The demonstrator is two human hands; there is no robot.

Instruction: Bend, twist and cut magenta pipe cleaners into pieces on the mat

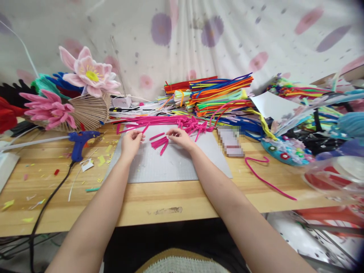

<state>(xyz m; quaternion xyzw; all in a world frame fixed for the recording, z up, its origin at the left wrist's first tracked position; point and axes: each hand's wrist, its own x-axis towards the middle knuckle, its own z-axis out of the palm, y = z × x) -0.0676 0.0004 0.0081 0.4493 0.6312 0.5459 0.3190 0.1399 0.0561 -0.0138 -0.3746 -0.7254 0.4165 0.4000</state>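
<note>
My left hand point(131, 145) is closed, its thumb and fingertips pinching a short magenta pipe cleaner piece point(146, 128) that slants up to the right. My right hand point(179, 137) is loosely curved with fingers a little apart, and I see nothing held in it. Its fingertips hover beside a small group of cut magenta pipe cleaner pieces point(159, 144), lying on the grey board point(170, 168) between both hands. Long magenta pipe cleaners point(159, 120) lie along the board's back edge, with bent, looped magenta ones point(196, 126) at their right end.
A blue glue gun point(81, 143) and its cord are on the left, among scraps. Pink fuzzy flowers point(91, 75) stand behind it. Bundled coloured pipe cleaners point(220, 93) are stacked at the back. A blurred phone-like object point(231, 142) and a loose magenta pipe cleaner point(263, 180) lie right.
</note>
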